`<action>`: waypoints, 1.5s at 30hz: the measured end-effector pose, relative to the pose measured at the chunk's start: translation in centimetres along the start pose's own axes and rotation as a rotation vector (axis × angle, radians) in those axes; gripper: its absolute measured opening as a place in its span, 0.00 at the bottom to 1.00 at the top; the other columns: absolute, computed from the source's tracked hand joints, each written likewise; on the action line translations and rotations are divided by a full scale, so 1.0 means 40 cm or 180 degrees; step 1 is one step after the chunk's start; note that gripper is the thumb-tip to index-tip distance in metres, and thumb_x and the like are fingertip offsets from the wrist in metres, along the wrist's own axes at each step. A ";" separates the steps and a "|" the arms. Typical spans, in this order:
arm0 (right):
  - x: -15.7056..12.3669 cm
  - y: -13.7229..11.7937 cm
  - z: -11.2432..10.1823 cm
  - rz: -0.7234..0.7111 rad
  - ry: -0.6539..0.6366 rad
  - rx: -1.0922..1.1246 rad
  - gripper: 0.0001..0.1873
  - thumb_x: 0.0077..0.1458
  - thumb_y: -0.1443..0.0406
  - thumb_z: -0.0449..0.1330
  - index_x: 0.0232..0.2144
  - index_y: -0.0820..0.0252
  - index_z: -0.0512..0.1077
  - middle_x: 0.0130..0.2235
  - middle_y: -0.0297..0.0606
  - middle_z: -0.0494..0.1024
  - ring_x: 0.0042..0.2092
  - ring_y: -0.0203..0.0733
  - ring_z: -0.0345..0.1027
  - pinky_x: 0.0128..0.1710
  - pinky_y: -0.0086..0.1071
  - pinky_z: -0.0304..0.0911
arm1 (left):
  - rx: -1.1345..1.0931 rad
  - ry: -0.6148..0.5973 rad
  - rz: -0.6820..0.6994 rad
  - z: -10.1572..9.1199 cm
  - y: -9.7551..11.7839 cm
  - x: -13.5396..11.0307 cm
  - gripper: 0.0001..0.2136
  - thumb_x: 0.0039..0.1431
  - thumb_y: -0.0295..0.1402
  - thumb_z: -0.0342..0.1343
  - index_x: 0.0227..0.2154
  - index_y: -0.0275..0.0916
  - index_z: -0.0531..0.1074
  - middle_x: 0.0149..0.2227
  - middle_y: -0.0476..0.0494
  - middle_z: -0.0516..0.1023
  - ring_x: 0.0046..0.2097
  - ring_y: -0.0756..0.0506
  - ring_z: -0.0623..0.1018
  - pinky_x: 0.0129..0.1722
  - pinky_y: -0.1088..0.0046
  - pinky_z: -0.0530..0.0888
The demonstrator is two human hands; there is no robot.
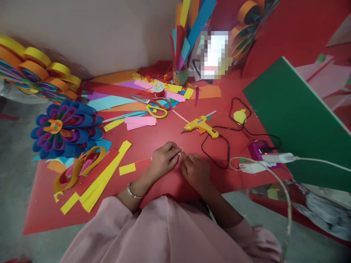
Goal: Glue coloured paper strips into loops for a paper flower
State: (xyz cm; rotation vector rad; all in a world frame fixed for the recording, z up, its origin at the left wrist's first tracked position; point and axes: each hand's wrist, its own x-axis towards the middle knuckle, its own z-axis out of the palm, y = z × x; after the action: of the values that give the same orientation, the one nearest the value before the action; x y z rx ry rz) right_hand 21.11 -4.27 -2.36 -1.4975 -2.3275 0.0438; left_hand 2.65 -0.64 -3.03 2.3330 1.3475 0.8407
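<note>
My left hand (pixel 164 159) and my right hand (pixel 196 170) meet over the red sheet (pixel 164 137) near its front edge. Both pinch a small pale pink paper piece (pixel 180 151) between their fingertips; most of it is hidden by the fingers. A silver bangle (pixel 132 192) circles my left wrist. A yellow glue gun (pixel 201 126) lies just beyond my hands with its black cord looping to the right. Pink paper strips (pixel 140 121) lie to the upper left.
Scissors (pixel 153 106) and a red thread spool (pixel 159 88) lie among coloured paper at the back. A blue paper flower (pixel 64 128) and yellow strips (pixel 102 179) sit at left. A green board (pixel 297 117), a purple power strip (pixel 259 149) and white plugs are at right.
</note>
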 end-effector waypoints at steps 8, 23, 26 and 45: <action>-0.005 0.002 0.011 -0.0037 0.0104 0.0038 0.17 0.68 0.68 0.53 0.51 0.65 0.79 0.29 0.38 0.77 0.33 0.41 0.66 0.32 0.38 0.53 | -0.0055 -0.0058 -0.0060 -0.001 0.002 0.003 0.11 0.69 0.32 0.54 0.49 0.43 0.80 0.45 0.44 0.80 0.40 0.50 0.81 0.37 0.75 0.76; -0.007 -0.003 0.006 0.0060 -0.0087 0.0032 0.19 0.69 0.66 0.53 0.55 0.64 0.78 0.28 0.38 0.77 0.32 0.40 0.66 0.30 0.38 0.49 | -0.0476 -0.0076 -0.0343 -0.004 0.001 0.005 0.05 0.65 0.32 0.57 0.38 0.41 0.78 0.43 0.45 0.80 0.40 0.49 0.79 0.38 0.74 0.75; -0.006 -0.003 0.007 0.0037 -0.0084 -0.0014 0.19 0.68 0.66 0.54 0.54 0.64 0.79 0.28 0.38 0.77 0.31 0.41 0.66 0.30 0.39 0.48 | -0.0475 -0.0049 -0.0383 -0.002 0.003 0.005 0.06 0.65 0.32 0.57 0.34 0.41 0.78 0.43 0.45 0.80 0.35 0.51 0.77 0.34 0.75 0.74; -0.009 -0.003 0.021 -0.0070 0.0402 0.0034 0.18 0.65 0.68 0.54 0.49 0.67 0.81 0.26 0.36 0.77 0.29 0.39 0.66 0.32 0.37 0.50 | -0.0269 -0.0046 -0.0128 -0.005 0.002 0.006 0.11 0.64 0.30 0.60 0.47 0.41 0.81 0.46 0.44 0.79 0.43 0.49 0.80 0.41 0.74 0.77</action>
State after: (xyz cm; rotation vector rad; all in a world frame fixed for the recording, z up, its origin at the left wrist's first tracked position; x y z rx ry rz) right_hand 20.84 -4.49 -3.22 -1.4265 -2.2399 -0.0428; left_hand 2.66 -0.46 -2.74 2.2362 1.3222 0.8501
